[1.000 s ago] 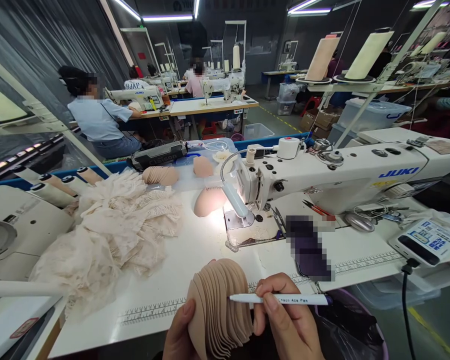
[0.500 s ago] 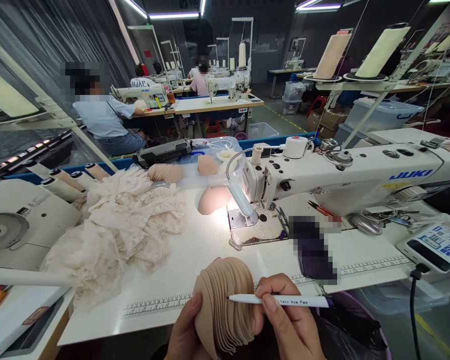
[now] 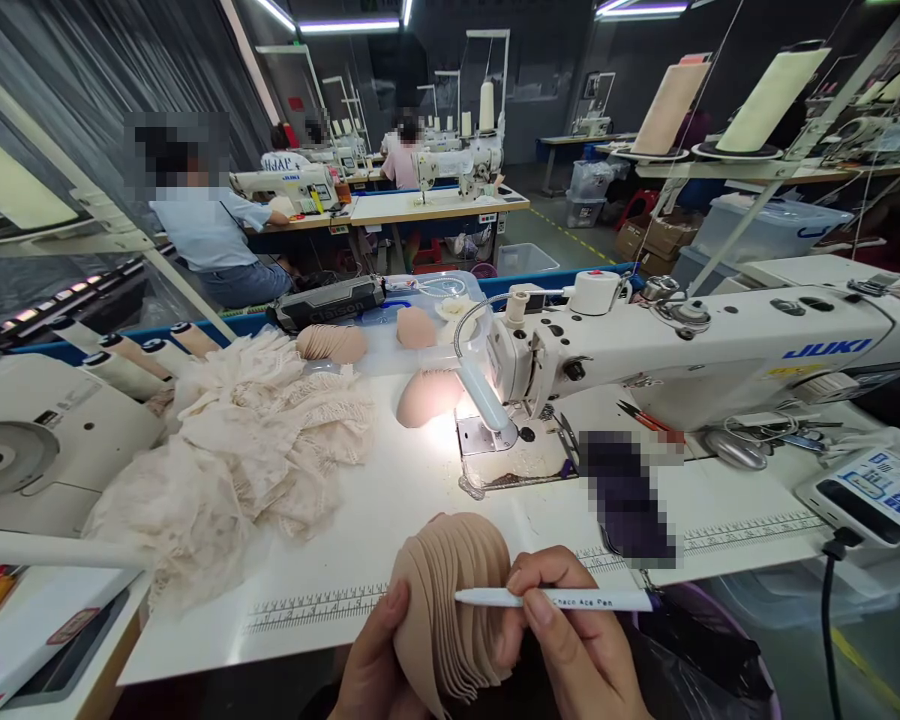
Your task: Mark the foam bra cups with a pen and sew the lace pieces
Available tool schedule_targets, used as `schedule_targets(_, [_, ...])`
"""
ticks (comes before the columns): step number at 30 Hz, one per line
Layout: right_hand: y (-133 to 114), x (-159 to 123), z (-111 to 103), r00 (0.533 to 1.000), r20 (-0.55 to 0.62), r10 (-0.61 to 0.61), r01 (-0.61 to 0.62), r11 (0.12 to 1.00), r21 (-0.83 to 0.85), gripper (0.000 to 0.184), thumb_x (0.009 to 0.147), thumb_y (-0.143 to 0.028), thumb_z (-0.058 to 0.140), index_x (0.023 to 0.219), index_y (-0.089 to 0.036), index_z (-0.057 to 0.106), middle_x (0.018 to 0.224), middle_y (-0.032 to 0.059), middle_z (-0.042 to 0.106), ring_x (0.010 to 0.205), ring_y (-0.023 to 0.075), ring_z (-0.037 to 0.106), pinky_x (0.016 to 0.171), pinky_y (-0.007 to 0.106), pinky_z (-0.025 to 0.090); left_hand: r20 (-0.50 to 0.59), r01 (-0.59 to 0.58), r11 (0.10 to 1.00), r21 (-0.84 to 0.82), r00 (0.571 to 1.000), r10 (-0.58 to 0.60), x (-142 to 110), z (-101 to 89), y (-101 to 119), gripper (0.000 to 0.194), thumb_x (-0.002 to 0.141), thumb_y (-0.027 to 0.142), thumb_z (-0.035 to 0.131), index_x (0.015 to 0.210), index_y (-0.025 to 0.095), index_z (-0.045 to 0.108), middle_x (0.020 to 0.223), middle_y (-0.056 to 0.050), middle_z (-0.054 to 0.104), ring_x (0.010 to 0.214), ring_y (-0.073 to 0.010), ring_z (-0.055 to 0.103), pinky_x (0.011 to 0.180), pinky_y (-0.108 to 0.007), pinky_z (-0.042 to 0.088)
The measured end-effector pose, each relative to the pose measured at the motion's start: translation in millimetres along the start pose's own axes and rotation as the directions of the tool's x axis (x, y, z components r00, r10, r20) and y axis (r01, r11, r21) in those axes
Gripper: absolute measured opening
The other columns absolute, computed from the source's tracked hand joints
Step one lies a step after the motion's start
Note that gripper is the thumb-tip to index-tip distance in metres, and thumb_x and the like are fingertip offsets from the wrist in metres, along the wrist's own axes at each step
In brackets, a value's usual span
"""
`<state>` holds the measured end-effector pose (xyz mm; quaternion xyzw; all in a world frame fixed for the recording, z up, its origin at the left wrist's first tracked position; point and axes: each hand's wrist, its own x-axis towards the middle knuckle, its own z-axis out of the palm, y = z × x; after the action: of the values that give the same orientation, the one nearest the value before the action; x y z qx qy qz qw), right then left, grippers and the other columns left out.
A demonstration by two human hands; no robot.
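Observation:
A stack of beige bra cups [image 3: 450, 600], fanned so their edges show in layers, is held over the table's front edge. My left hand [image 3: 379, 650] grips the stack from the left, its thumb pressed on the outer cup. Between the thumb and fingers of my right hand [image 3: 574, 635] is a white marking pen [image 3: 555, 599] with a purple end. Its tip points left and meets the cup edges; whether it touches them I cannot tell. Part of my right hand rests close against the stack's right side.
A sewing machine [image 3: 690, 320] with a lit lamp [image 3: 484, 395] stands behind. Beside the needle plate lies another beige cup [image 3: 427, 397]. Cream lace fabric [image 3: 247, 470] is heaped at left. A blurred dark phone [image 3: 630, 495], snips [image 3: 568, 440] and a ruler strip [image 3: 315, 608] are on the table.
The stack and my left hand have shifted very slightly to the right. The pen tip stays at the cup edges, and both grips look the same.

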<state>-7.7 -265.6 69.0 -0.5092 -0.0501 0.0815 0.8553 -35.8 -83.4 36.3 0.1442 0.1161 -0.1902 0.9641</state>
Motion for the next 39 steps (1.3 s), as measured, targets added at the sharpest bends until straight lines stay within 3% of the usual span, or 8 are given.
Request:
schedule_targets(3, [1,0,-2,0.999,-0.032,-0.004,0.005,0.999,0.035,0.033,0.107,-0.057,0.067,0.102,-0.024,0.070,0.067,-0.0018,0.069,0.063,0.0159,0.059,0.066,0.031,0.042,0.010,0.020,1.000,-0.021,1.000,-0.020,-1,-1.9,0,0.032,0.105,0.037,0.066,0.132,0.030,0.081,0.136,-0.011,0.079,0.142,-0.0388,0.063,0.131,-0.055,0.034])
schedule_targets(8, [0,1,-2,1.000,0.009,-0.025,0.026,0.996,-0.087,0.033,0.110,-0.056,0.063,0.104,-0.025,0.070,0.069,-0.0011,0.069,0.064,0.0153,0.056,0.064,0.031,0.038,-0.042,0.019,1.000,-0.017,0.999,-0.019,-1,1.2,-2,0.034,0.100,0.040,0.072,0.129,0.025,0.083,0.132,-0.013,0.080,0.141,-0.0401,0.063,0.129,-0.055,0.037])
schedule_targets(12, [1,1,-2,0.996,0.034,-0.078,0.079,0.996,-0.038,0.028,0.111,-0.051,0.061,0.106,-0.025,0.070,0.070,-0.0014,0.067,0.063,0.0157,0.059,0.065,0.032,0.041,-0.085,-0.004,1.000,0.006,0.996,0.005,0,7.4,-4,0.029,0.098,0.039,0.075,0.121,0.024,0.086,0.134,-0.012,0.079,0.141,-0.0412,0.062,0.127,-0.055,0.040])
schedule_targets(16, [2,2,-4,0.996,0.024,-0.082,0.082,0.997,0.001,0.026,0.111,-0.049,0.062,0.106,-0.025,0.071,0.069,-0.0030,0.064,0.063,0.0146,0.059,0.065,0.030,0.042,-0.105,-0.024,1.000,-0.011,0.994,0.022,-1,7.0,-4,0.030,0.097,0.037,0.076,0.123,0.025,0.085,0.138,-0.011,0.077,0.140,-0.0411,0.062,0.127,-0.053,0.040])
schedule_targets(21, [1,3,-3,0.993,0.087,-0.079,0.085,0.994,-0.063,0.028,0.112,-0.050,0.060,0.106,-0.024,0.071,0.071,-0.0012,0.067,0.064,0.0148,0.058,0.065,0.031,0.042,-0.142,-0.035,0.999,0.022,0.989,0.038,-2,-1.6,-2,0.032,0.101,0.035,0.073,0.127,0.020,0.083,0.116,-0.013,0.085,0.130,-0.0383,0.071,0.126,-0.054,0.041])
schedule_targets(24, [1,3,-1,0.989,0.079,-0.123,0.126,0.991,-0.035,0.026,0.113,-0.047,0.058,0.106,-0.024,0.070,0.069,-0.0016,0.065,0.061,0.0152,0.058,0.063,0.031,0.043,-0.139,-0.030,0.999,0.022,0.990,0.032,-2,-3.9,-2,0.033,0.101,0.036,0.073,0.128,0.020,0.082,0.116,-0.013,0.085,0.128,-0.0380,0.072,0.126,-0.054,0.041])
schedule_targets(31, [0,5,-1,0.991,0.084,-0.105,0.111,0.991,-0.073,0.027,0.112,-0.048,0.059,0.104,-0.025,0.071,0.068,-0.0008,0.066,0.061,0.0165,0.059,0.063,0.032,0.046,-0.092,-0.019,0.998,0.053,0.996,0.024,1,3.9,-1,0.034,0.099,0.039,0.076,0.125,0.019,0.084,0.120,-0.013,0.084,0.132,-0.0384,0.070,0.127,-0.051,0.042])
schedule_targets(39, [2,5,-4,0.980,0.108,-0.167,0.174,0.983,-0.060,0.022,0.114,-0.042,0.055,0.109,-0.027,0.071,0.068,-0.0025,0.061,0.058,0.0156,0.057,0.061,0.031,0.046,-0.117,-0.015,0.997,0.082,0.993,0.024,1,8.7,1,0.033,0.102,0.039,0.072,0.121,0.015,0.085,0.115,-0.014,0.085,0.127,-0.0377,0.073,0.124,-0.050,0.045])
